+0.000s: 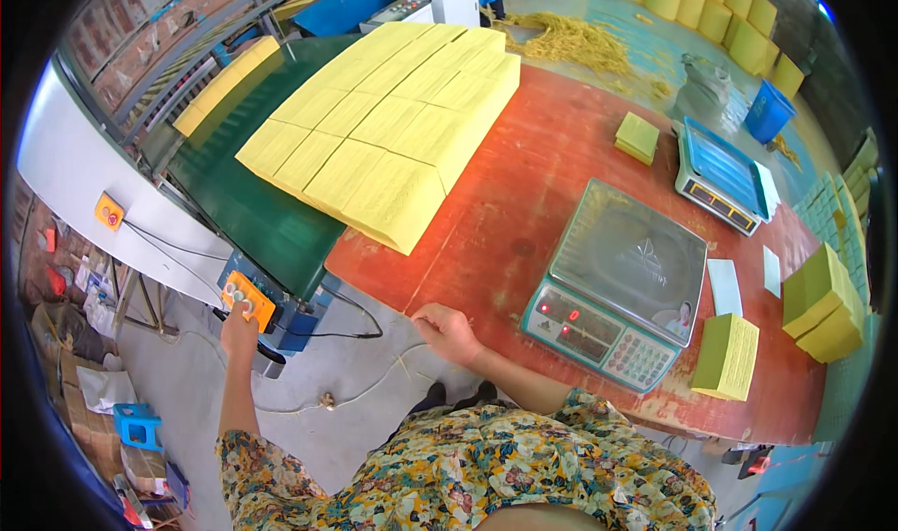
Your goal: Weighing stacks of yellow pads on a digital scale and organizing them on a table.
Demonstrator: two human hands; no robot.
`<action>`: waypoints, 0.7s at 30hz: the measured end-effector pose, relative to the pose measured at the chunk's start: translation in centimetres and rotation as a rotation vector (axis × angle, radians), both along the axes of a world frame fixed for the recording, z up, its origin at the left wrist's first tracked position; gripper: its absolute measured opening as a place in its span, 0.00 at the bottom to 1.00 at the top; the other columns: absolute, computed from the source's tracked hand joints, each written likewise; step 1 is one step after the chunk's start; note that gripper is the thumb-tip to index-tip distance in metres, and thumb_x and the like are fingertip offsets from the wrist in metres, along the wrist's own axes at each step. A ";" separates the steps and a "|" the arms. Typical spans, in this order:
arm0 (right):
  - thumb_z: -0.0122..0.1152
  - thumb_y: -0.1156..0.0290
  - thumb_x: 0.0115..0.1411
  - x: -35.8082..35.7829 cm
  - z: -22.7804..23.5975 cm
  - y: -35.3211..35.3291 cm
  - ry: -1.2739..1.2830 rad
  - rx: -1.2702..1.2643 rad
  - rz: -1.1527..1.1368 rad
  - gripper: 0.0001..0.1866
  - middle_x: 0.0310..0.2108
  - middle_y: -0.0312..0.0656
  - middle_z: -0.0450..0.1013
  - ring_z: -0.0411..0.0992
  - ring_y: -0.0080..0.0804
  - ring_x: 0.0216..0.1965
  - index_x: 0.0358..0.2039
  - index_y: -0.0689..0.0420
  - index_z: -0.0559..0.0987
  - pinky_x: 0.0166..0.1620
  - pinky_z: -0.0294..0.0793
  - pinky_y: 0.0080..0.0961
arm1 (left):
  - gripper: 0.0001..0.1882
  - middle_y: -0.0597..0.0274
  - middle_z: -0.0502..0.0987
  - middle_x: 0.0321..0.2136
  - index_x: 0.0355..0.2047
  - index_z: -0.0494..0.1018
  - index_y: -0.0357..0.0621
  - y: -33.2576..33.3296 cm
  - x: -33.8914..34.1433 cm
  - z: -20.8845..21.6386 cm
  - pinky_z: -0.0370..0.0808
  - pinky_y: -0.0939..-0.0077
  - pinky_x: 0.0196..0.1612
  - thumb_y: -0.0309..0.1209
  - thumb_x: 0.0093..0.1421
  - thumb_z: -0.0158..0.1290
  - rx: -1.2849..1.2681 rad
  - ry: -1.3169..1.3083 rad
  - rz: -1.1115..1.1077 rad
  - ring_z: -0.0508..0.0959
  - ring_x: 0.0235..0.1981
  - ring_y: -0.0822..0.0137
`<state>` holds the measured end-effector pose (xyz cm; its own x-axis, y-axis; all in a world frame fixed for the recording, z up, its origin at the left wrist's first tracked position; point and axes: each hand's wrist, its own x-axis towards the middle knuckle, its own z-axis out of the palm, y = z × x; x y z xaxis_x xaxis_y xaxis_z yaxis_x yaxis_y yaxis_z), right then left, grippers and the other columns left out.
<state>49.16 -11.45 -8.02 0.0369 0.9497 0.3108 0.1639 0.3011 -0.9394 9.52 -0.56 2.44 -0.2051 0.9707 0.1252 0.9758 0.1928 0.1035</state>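
My left hand (240, 330) reaches to an orange control box (254, 304) with round buttons, mounted at the near end of a green conveyor belt (281, 250). Its fingers are drawn together, the tips touching the lower buttons. My right hand (451, 334) is curled into a loose fist at the near edge of a red table (510, 208), with nothing visible in it. Ahead of both hands, a large block of yellow paper stacks (365, 129), set in close rows, lies across the belt and the table's left part.
A digital scale (627, 269) with a bare pan stands right of my right hand. Around it are yellow paper stacks (726, 355), a second scale (720, 175) and white slips (724, 288). Another yellow row (229, 84) lies along the belt's far side. A cable (360, 311) hangs below the belt.
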 end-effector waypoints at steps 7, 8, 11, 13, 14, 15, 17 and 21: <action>0.59 0.77 0.61 -0.6 0.2 -1.0 -0.032 -0.047 -0.077 0.03 0.29 0.45 0.75 0.74 0.30 0.28 0.35 0.61 0.78 0.32 0.73 0.25 | 0.17 0.47 0.81 0.36 0.48 0.73 0.46 -0.1 -1.6 0.4 0.74 0.54 0.43 0.31 0.57 0.53 -0.044 -0.038 -0.087 0.80 0.39 0.47; 0.59 0.77 0.61 -0.6 0.1 -1.2 -0.037 -0.053 -0.084 0.03 0.29 0.45 0.75 0.74 0.30 0.28 0.35 0.61 0.78 0.32 0.73 0.25 | 0.16 0.47 0.81 0.35 0.48 0.73 0.46 -0.2 -1.7 0.8 0.74 0.54 0.42 0.31 0.57 0.53 -0.043 -0.046 -0.135 0.80 0.38 0.47; 0.59 0.77 0.61 -1.3 -0.2 -1.7 0.079 -0.142 -0.134 0.03 0.29 0.44 0.75 0.73 0.27 0.28 0.36 0.61 0.79 0.33 0.73 0.25 | 0.16 0.46 0.80 0.32 0.47 0.73 0.45 0.2 -2.9 0.6 0.74 0.54 0.41 0.31 0.57 0.54 -0.043 -0.065 -0.217 0.80 0.35 0.47; 0.60 0.76 0.61 -1.5 -0.2 -1.6 0.052 -0.153 -0.190 0.04 0.28 0.43 0.75 0.72 0.25 0.27 0.36 0.61 0.79 0.32 0.73 0.24 | 0.16 0.46 0.80 0.31 0.46 0.74 0.45 0.4 -3.5 0.8 0.75 0.54 0.40 0.31 0.57 0.54 -0.054 -0.073 -0.257 0.80 0.34 0.47; 0.60 0.76 0.61 -1.6 -0.2 -1.5 0.057 -0.169 -0.195 0.04 0.28 0.43 0.75 0.72 0.25 0.27 0.36 0.61 0.79 0.32 0.73 0.24 | 0.15 0.46 0.80 0.29 0.46 0.75 0.45 0.6 -3.5 1.3 0.75 0.53 0.39 0.31 0.57 0.54 -0.089 -0.109 -0.266 0.80 0.33 0.46; 0.60 0.76 0.61 -1.6 -0.2 -1.3 0.078 -0.185 -0.220 0.04 0.27 0.42 0.75 0.72 0.24 0.27 0.36 0.61 0.79 0.31 0.72 0.23 | 0.15 0.46 0.79 0.28 0.45 0.75 0.45 0.8 -3.6 1.7 0.75 0.53 0.38 0.31 0.57 0.54 -0.124 -0.145 -0.275 0.80 0.32 0.46; 0.61 0.76 0.61 -2.2 0.3 -1.3 0.107 -0.200 -0.243 0.04 0.27 0.42 0.75 0.71 0.24 0.26 0.36 0.61 0.79 0.31 0.72 0.23 | 0.15 0.46 0.79 0.27 0.45 0.76 0.45 1.9 -5.1 2.6 0.75 0.53 0.37 0.32 0.57 0.54 -0.131 -0.028 -0.374 0.80 0.30 0.46; 0.61 0.75 0.61 -3.2 -0.1 -3.0 0.159 -0.287 -0.288 0.04 0.26 0.41 0.75 0.71 0.22 0.25 0.36 0.61 0.79 0.31 0.72 0.22 | 0.19 0.49 0.79 0.28 0.48 0.75 0.41 5.0 4.4 7.1 0.74 0.53 0.36 0.36 0.58 0.56 -0.019 0.071 -0.518 0.79 0.31 0.45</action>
<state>45.98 -14.42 -8.13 0.3391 0.9407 0.0044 0.0496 -0.0132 -0.9987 13.97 4.42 9.57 0.3113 0.9447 0.1032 0.9481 -0.3162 0.0346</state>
